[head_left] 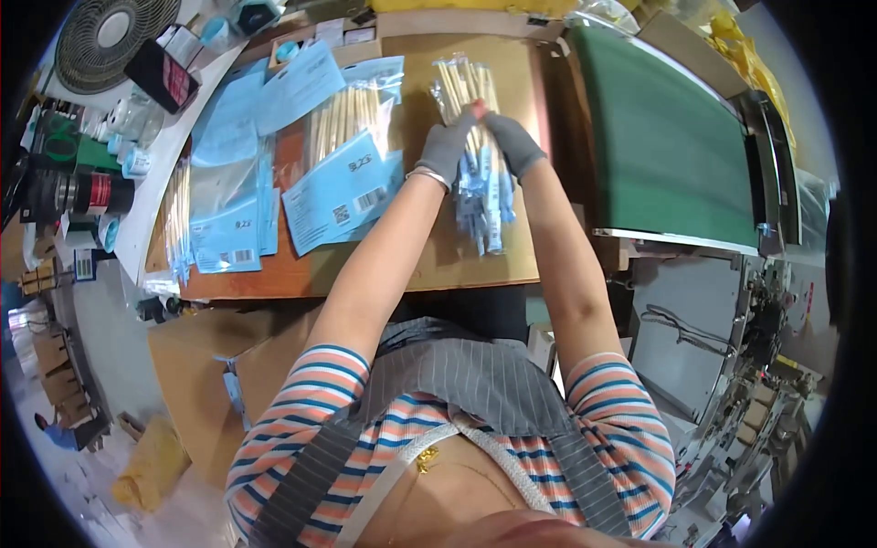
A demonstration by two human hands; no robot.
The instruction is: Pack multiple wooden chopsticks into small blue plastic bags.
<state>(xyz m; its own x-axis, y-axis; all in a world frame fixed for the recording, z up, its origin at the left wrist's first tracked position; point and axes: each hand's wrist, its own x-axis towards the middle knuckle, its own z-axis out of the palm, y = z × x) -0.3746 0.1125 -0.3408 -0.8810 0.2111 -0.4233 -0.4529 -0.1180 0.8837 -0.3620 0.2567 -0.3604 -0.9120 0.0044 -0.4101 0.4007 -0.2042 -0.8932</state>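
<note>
Bundle (481, 157) of wrapped sticks lies between the gloved hands – left hand (445, 148) closed against its left side, right hand (515, 143) against its right, fingertips meeting over it. Tan ends point away, blue ends toward the person. Blue packs (333, 196) lie left – green belt (667, 137) right.

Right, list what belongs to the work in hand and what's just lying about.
In the work:
- left hand and right hand, both gloved, around the bundle of sticks
- likely the blue pouches beside it, some holding similar sticks

Apparently just lying about:
- fan
- phone
- yellow bag
</note>
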